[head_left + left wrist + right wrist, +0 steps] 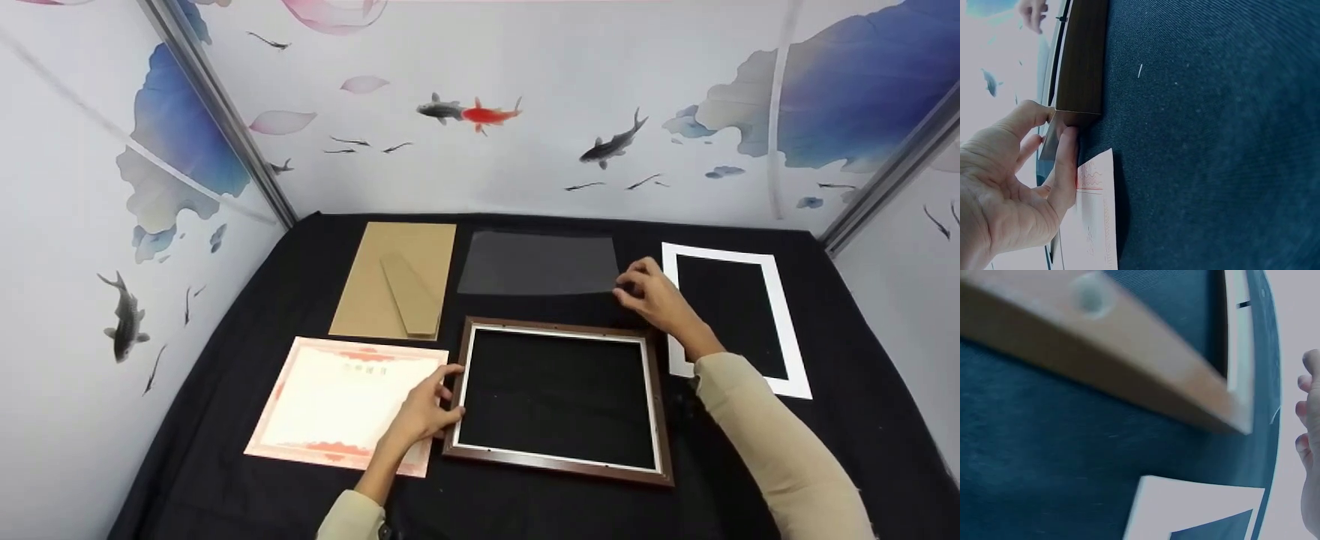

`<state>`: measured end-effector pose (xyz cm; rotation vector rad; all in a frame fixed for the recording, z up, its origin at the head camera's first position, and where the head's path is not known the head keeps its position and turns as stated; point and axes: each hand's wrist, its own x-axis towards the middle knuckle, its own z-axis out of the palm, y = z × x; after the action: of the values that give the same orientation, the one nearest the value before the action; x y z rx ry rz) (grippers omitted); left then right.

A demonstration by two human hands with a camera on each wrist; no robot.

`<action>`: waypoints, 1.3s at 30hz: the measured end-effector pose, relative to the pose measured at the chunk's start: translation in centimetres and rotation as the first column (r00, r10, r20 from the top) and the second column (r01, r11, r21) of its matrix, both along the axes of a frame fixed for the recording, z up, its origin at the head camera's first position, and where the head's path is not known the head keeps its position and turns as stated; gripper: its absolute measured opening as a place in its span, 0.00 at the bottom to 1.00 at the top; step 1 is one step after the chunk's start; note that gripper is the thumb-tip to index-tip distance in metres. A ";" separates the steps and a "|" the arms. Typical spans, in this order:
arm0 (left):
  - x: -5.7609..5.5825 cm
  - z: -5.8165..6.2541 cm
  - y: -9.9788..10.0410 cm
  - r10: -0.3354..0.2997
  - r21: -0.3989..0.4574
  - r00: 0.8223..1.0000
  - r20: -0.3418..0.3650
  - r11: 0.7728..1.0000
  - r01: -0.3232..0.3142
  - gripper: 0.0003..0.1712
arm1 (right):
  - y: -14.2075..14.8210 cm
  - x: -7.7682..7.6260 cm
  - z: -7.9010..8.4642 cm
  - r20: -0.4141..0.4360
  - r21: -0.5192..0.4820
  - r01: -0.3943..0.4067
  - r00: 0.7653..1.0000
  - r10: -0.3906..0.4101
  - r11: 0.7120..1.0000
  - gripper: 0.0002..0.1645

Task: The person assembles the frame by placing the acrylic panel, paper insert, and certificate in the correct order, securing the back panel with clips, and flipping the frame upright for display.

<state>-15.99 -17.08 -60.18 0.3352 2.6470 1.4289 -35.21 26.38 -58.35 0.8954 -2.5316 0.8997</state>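
A brown picture frame (660, 409) with a pale inner lip lies on the black cloth in the head view. My left hand (418, 411) grips its left side; in the left wrist view the thumb is at the upper edge and a finger lies below it against the frame. Past the frame's far right corner, my right hand (651, 291) has loosely bent fingers, their tips right at the near right corner of a clear sheet (536, 262). In the right wrist view, the fingers (1302, 409) appear at the right edge, with nothing visible between them.
A red-bordered certificate (330, 405) lies left of the frame. Behind it is a brown backing board (360, 281) with a stand flap (409, 296). A white mat (784, 322) lies on the right, under the right forearm. Printed white panels (525, 172) surround the black cloth.
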 end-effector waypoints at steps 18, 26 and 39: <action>0.0 -0.1 0.3 0.007 0.007 1.000 0.006 1.000 -0.007 0.38 | -2.7 -2.0 4.6 -0.206 -0.255 -0.056 0.978 0.002 0.965 0.03; 0.1 -0.1 0.1 0.013 0.003 1.000 -0.014 1.000 -0.013 0.38 | -3.0 -2.1 4.6 -0.105 -0.363 -0.006 0.994 -0.034 0.932 0.05; 0.0 -0.3 0.1 0.013 -0.028 0.999 -0.042 1.000 -0.014 0.37 | -4.2 0.2 5.9 0.056 -0.473 -0.045 0.995 0.081 0.880 0.14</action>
<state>-15.99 -16.96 -60.43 0.3488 2.7053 1.4024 -34.98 22.21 -52.46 0.7963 -2.1874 1.5107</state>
